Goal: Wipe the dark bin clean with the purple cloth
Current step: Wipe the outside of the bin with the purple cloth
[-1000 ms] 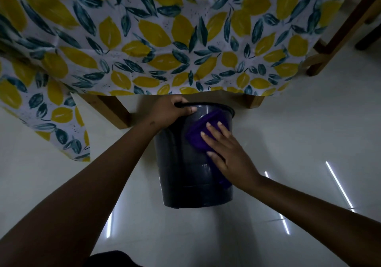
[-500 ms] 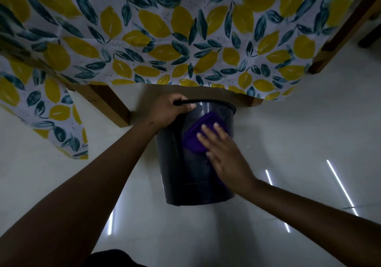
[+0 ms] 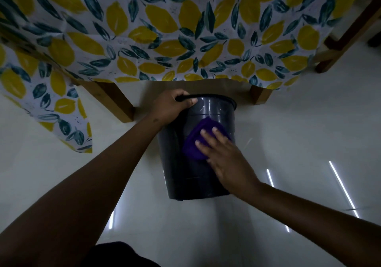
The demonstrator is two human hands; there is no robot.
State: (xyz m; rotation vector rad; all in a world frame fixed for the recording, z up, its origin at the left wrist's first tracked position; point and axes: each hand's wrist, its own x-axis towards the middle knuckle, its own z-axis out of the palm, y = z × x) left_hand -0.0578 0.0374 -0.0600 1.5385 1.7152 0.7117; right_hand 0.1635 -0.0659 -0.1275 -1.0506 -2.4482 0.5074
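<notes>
The dark bin [image 3: 181, 176] stands upright on the pale floor, just in front of the table. My left hand [image 3: 171, 107] grips its rim on the left side, fingers curled over the edge. Against the bin's outer wall, about halfway up, lies the folded purple cloth [image 3: 193, 143]. My right hand [image 3: 224, 159] presses flat on the cloth with fingers spread, covering its lower right part.
A table with a lemon-and-leaf tablecloth [image 3: 165, 36] hangs over the area behind the bin. Wooden table legs [image 3: 115, 102] stand left and right of the bin. The glossy floor [image 3: 299, 132] reflects strip lights. A wooden chair frame [image 3: 348, 34] is at the far right.
My right hand and the cloth have slid down the bin's wall from near the rim to mid-height. The left hand keeps its grip on the rim.
</notes>
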